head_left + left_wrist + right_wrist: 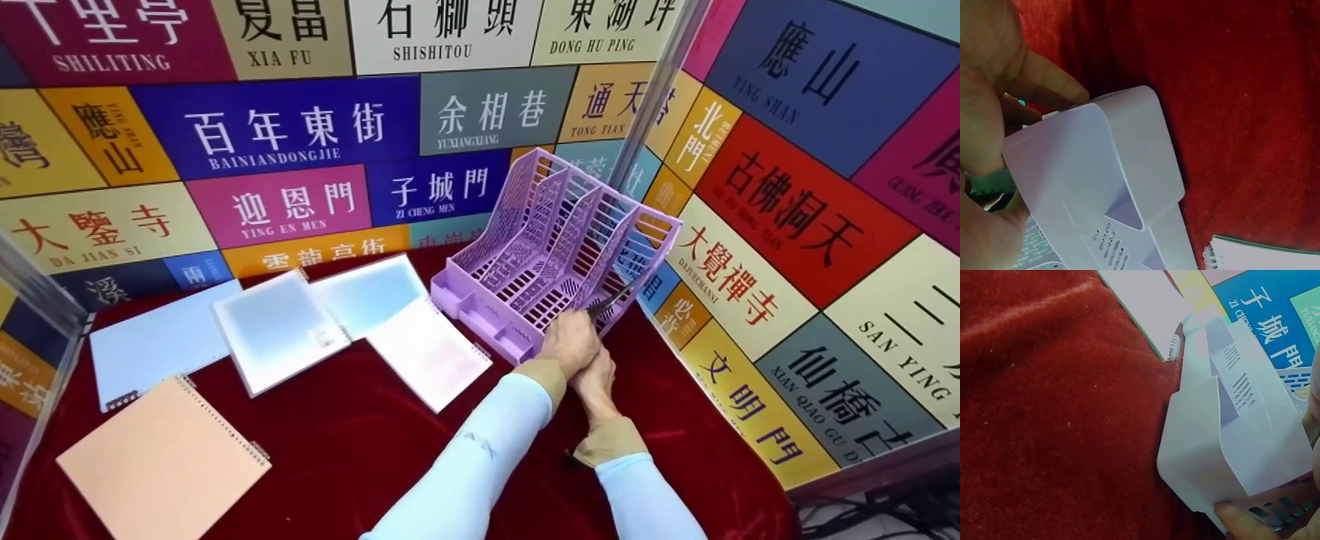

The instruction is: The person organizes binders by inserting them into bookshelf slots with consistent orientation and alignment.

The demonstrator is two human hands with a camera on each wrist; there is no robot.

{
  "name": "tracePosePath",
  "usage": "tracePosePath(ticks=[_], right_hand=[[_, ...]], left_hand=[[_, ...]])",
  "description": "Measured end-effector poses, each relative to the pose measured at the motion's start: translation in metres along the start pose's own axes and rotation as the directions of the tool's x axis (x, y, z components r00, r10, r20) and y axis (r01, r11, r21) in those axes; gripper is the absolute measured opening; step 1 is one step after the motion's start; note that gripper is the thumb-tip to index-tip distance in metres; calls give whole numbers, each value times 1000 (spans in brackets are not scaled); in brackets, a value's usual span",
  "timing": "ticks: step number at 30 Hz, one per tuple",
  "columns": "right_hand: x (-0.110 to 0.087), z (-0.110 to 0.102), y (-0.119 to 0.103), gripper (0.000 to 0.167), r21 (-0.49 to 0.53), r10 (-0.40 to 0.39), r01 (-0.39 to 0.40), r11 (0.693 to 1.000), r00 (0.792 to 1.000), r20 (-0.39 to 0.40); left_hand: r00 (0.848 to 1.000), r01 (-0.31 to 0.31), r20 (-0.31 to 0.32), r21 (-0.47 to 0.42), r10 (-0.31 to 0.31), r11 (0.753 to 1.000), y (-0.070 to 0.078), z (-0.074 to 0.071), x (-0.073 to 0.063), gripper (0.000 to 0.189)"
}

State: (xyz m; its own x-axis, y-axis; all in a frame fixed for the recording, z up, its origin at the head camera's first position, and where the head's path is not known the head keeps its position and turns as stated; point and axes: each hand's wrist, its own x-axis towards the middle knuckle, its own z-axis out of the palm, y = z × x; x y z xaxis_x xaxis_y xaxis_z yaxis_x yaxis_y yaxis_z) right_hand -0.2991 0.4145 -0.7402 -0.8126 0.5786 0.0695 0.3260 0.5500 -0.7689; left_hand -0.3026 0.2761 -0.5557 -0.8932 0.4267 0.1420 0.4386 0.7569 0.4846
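Observation:
A purple desk file organizer [480, 289] with upright slots stands at the back right of the red cloth. My left hand [574, 341] and right hand [598, 375] are together at its right front end, overlapping in the head view. A thin dark green thing [611, 301] sticks out past them over the rightmost slot. In the left wrist view, my left thumb and fingers pinch this green thing [991, 183] beside the organizer's corner. In the right wrist view, a finger of my right hand [1244, 523] touches the organizer's side, the others close round a green edge; most of that hand is cut off.
A peach spiral notebook [161, 461] lies at front left. Behind it are a pale blue notebook [154, 337], a translucent-covered notebook [277, 330], another bluish one [375, 289] and a white-pink one [431, 356] close to the organizer. Printed wall panels [277, 120] stand behind and to the right.

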Motion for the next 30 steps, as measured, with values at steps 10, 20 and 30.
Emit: tracePosePath(ticks=[10,20,30], right_hand=[[-9,-4,-10,67,-93,-33,32,995,999,-6],[-10,-8,-17,57,-76,-13,13,997,1000,5],[-68,-56,-118,44,-83,81,-78,994,996,39]], left_hand=[[982,-122,142,-38,126,992,-7,-7,2,29],[977,-159,148,15,155,987,-9,-11,2,27],[990,-98,94,-65,104,993,-22,-20,0,19]])
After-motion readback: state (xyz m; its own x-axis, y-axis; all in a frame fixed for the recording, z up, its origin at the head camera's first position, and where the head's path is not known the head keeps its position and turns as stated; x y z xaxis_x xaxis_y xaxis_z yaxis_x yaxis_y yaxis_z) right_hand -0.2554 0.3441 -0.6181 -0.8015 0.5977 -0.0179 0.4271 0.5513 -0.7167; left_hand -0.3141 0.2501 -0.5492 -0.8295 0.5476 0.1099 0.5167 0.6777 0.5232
